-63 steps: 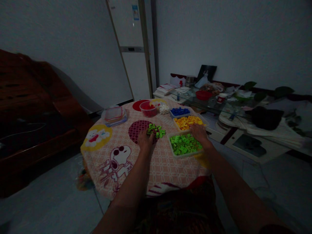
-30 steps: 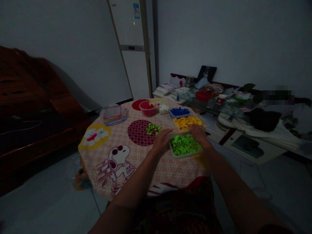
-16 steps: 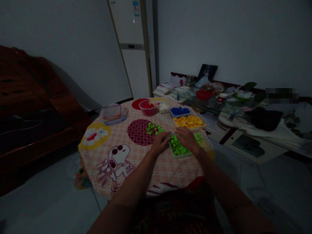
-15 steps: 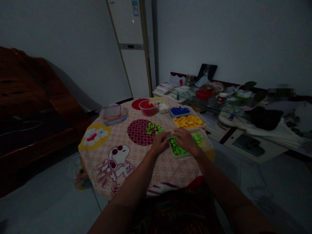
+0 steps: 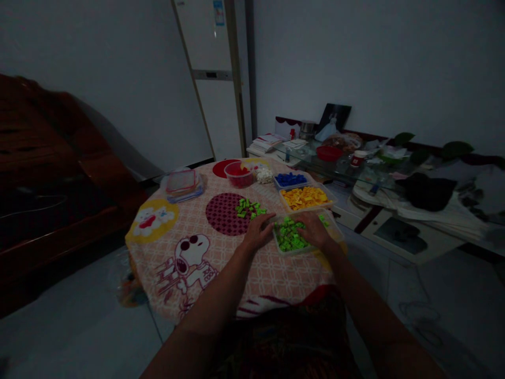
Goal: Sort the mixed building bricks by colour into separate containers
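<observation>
A clear plastic box (image 5: 333,223) at the front right of the round table holds a heap of green building bricks (image 5: 290,235). Over the bricks lies my right hand (image 5: 314,230), fingers spread and their tips down among the pieces; no brick shows clearly in its grasp. At the box's left edge rests my left hand (image 5: 258,231), thumb and fingers apart, with nothing visible held. Beyond it, several loose green bricks (image 5: 249,208) are scattered on the tablecloth (image 5: 236,258).
Behind the green box stand a box of yellow bricks (image 5: 304,197) and a box of blue bricks (image 5: 291,179). White pieces (image 5: 264,175) lie beside a round tub of red pieces (image 5: 239,176). Stacked lids (image 5: 183,185) sit at left. A cluttered glass-topped stand (image 5: 307,152) runs along the wall.
My right hand has moved right across the box and lower into the green bricks, uncovering more of them on the left. My left hand has hardly moved.
</observation>
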`<action>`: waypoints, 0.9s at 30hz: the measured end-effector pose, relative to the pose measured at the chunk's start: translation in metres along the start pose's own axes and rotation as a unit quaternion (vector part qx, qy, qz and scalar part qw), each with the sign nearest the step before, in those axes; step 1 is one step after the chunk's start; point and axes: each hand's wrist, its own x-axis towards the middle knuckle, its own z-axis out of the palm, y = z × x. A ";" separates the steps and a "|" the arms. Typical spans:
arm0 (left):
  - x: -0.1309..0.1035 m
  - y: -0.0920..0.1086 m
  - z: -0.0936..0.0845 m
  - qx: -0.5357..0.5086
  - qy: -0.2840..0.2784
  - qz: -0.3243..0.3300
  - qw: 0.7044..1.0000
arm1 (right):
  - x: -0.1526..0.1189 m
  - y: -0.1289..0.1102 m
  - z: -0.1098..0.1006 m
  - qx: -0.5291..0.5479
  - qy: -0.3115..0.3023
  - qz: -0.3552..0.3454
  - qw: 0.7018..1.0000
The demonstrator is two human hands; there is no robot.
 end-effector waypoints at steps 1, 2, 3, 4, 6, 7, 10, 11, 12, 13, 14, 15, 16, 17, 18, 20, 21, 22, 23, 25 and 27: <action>0.000 0.001 0.000 0.000 -0.001 0.001 1.000 | 0.001 0.003 -0.001 -0.006 0.004 0.007 1.000; 0.000 0.001 -0.001 0.000 0.000 0.002 1.000 | 0.002 0.005 -0.003 -0.014 0.008 0.014 1.000; 0.000 0.002 -0.001 0.001 0.001 0.003 1.000 | 0.004 0.006 -0.004 -0.021 0.013 0.020 0.999; 0.000 0.002 -0.001 0.000 0.003 0.004 1.000 | 0.007 0.007 -0.004 -0.027 0.020 0.024 0.999; 0.000 0.002 -0.001 0.001 0.005 0.007 1.000 | 0.012 0.008 -0.004 -0.032 0.040 0.025 0.998; 0.000 0.002 -0.001 0.001 0.004 0.007 1.000 | 0.015 0.009 -0.003 -0.031 0.050 0.023 0.998; 0.000 0.001 -0.001 0.004 0.004 0.004 1.000 | 0.019 0.017 0.001 -0.019 0.059 0.011 0.998; 0.000 0.000 -0.001 0.003 0.005 0.005 1.000 | 0.019 0.021 0.003 -0.011 0.057 0.008 0.998; 0.000 0.000 -0.001 0.003 0.006 0.007 1.000 | 0.018 0.025 0.005 -0.002 0.054 0.005 0.999; 0.000 0.000 0.000 0.002 0.008 0.009 1.000 | 0.017 0.030 0.007 0.008 0.054 0.001 0.999; 0.000 -0.001 0.000 0.001 0.012 0.012 1.000 | 0.016 0.034 0.009 0.017 0.056 -0.004 0.998; -0.001 0.000 0.000 0.000 0.017 0.013 1.000 | 0.015 0.037 0.010 0.025 0.061 -0.007 0.998; -0.001 0.000 0.000 0.001 0.024 0.013 1.000 | 0.014 0.040 0.012 0.032 0.067 -0.010 0.997; -0.001 0.000 0.000 0.003 0.032 0.010 0.999 | 0.013 0.042 0.013 0.037 0.073 -0.012 0.997; -0.001 0.001 0.000 0.008 0.039 0.007 0.999 | 0.013 0.043 0.014 0.042 0.079 -0.012 0.996; -0.002 0.002 0.000 0.025 0.057 -0.007 0.998 | 0.013 0.044 0.016 0.049 0.085 -0.009 0.995; -0.001 0.001 -0.001 0.037 0.069 -0.017 0.997 | 0.014 0.044 0.017 0.052 0.086 -0.008 0.995; -0.001 0.000 -0.003 0.052 0.087 -0.030 0.994 | 0.014 0.044 0.017 0.055 0.086 -0.006 0.995; 0.000 -0.001 -0.005 0.068 0.108 -0.047 0.991 | 0.015 0.044 0.018 0.058 0.085 -0.005 0.995; 0.002 -0.006 -0.010 0.103 0.153 -0.085 0.979 | 0.016 0.044 0.018 0.066 0.083 -0.001 0.994; 0.003 -0.011 -0.016 0.135 0.179 -0.121 0.967 | 0.017 0.044 0.017 0.070 0.084 0.007 0.994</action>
